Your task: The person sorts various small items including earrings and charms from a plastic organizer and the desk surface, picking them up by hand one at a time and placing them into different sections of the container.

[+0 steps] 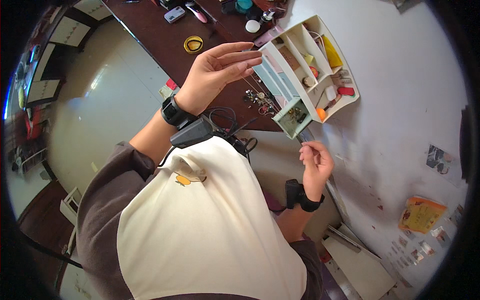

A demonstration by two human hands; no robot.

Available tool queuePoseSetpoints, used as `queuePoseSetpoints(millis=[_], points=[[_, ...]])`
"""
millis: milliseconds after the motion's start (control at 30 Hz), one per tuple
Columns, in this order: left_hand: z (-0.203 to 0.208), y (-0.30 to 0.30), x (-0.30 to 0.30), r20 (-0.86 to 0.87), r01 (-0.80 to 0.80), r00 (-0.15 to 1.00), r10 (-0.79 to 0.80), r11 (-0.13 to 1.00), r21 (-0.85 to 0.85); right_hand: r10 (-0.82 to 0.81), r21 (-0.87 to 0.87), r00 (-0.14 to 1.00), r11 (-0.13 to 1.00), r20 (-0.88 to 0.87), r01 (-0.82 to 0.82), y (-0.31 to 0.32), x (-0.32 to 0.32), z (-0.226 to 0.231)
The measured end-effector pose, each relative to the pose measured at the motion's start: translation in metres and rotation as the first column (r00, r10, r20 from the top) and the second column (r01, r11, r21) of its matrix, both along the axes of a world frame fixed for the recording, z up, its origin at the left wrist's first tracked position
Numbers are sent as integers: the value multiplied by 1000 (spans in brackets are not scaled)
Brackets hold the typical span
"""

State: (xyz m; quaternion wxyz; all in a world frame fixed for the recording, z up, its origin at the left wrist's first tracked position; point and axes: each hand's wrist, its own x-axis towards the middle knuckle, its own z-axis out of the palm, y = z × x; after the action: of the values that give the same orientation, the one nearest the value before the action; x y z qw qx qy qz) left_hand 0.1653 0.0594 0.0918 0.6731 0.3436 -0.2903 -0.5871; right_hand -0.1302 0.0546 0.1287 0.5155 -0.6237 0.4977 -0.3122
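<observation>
My left hand (pixel 220 72) hangs over the dark desk, its fingers stretched toward the organizer and its thumb alongside them. I see nothing held in it. Just beyond its fingertips is a white drawer organizer (pixel 311 95) with small items in its compartments. A small pale-green drawer (pixel 289 131) juts out at its near end, holding small trinkets. Beside it lies a tangle of beads and jewellery (pixel 264 100), with thin strands reaching toward my left hand. Close to the drawer and wall, my right hand (pixel 317 167) has its fingers curled in; whatever they may hold is hidden.
On the desk (pixel 165 35) are a yellow round dish (pixel 193 45) with a dark bracelet, a phone (pixel 174 15), a pink-handled tool (pixel 199 15) and a white round lid (pixel 252 26). Black cables (pixel 225 120) loop at the desk edge. A white wall (pixel 395 100) bounds the right.
</observation>
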Motion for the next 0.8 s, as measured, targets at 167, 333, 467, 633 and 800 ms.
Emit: queuePoseSetpoints(millis=[167,333,467,633,800], points=[[-14,14,52,1,0,1000,0,1000,-30,75,-140,982,989,172,-50,6,50,11],[-19,25,82,-115,85,990,-83,996,13,71,-174,910,985,409,1,17,101,20],[-25,32,91,40,121,992,-121,993,-2,-11,-79,838,995,545,64,21,131,37],[-26,38,104,133,193,973,-187,980,-38,-111,165,657,986,745,-20,26,156,48],[-29,42,92,406,77,913,-29,992,-102,-201,323,484,929,852,-183,33,171,47]])
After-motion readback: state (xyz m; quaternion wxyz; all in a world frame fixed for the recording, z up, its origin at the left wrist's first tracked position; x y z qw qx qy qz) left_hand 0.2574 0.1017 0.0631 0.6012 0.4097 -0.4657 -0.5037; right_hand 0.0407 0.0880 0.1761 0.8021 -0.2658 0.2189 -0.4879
